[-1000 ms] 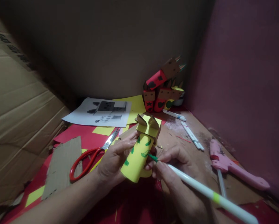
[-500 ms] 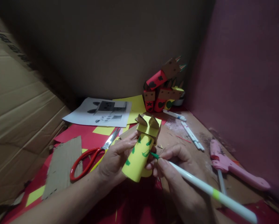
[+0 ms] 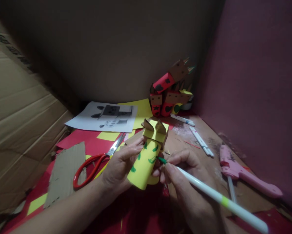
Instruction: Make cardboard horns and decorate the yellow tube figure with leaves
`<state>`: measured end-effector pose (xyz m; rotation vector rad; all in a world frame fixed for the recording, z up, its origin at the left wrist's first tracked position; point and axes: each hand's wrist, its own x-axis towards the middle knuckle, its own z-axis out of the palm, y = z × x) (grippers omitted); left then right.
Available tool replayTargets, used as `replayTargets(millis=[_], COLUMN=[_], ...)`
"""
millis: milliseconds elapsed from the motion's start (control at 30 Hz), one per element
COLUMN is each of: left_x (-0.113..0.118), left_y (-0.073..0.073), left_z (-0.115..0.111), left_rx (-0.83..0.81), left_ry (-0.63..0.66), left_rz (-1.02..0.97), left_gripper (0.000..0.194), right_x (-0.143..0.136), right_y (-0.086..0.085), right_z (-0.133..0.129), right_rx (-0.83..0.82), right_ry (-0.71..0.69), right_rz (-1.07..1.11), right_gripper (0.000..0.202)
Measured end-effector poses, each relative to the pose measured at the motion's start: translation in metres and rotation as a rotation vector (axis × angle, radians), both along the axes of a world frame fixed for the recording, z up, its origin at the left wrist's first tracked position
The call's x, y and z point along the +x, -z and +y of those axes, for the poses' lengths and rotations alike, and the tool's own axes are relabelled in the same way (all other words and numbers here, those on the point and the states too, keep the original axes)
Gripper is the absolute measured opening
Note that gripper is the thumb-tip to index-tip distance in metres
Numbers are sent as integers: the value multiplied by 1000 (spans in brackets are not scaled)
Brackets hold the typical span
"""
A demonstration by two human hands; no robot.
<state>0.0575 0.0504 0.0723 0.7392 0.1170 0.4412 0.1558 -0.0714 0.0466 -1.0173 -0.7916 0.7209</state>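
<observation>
My left hand (image 3: 120, 165) is closed around a yellow paper animal figure (image 3: 143, 167), which leans slightly to the right. The figure has a tube body, a box head and two cardboard ears on top. Several green leaf-like marks show on its body, one of them only outlined. Between the fingers and thumb of my right hand (image 3: 185, 175) is a white felt-tip pen (image 3: 209, 193) with a light green band. Its green tip is at or very near the outlined mark; I cannot tell whether it touches.
Red-handled scissors (image 3: 90, 172) and a cardboard piece (image 3: 65, 174) lie to the left. Behind are a printed picture (image 3: 87, 118) and several finished-looking animal figures (image 3: 167, 107). Capped pens (image 3: 201, 141) and a pink glue gun (image 3: 248, 180) lie on the right, beside the purple wall.
Almost nothing differs. The pen, both hands and the figure sit in nearly the same places, with the green marks looking alike.
</observation>
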Motion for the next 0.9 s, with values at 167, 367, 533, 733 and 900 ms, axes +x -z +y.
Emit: replayTargets(millis=[167, 367, 533, 733, 900], left_x=[-1, -3, -3, -2, -3], left_y=[3, 4, 2, 3, 3], left_z=[2, 1, 1, 1, 0], left_rx=[-1, -10, -16, -9, 14], left_ry=[3, 24, 14, -25, -35], left_rz=[-6, -4, 25, 37, 46], left_gripper=[33, 33, 33, 30, 31], right_x=[-1, -3, -3, -2, -2], right_y=[-4, -8, -6, -6, -6], right_z=[-1, -2, -3, -2, -1], right_rx=[-27, -32, 42, 71, 36], right_ry=[-27, -17, -63, -55, -56], right_rz=[46, 23, 69, 59, 105], right_gripper=[6, 7, 11, 11, 5])
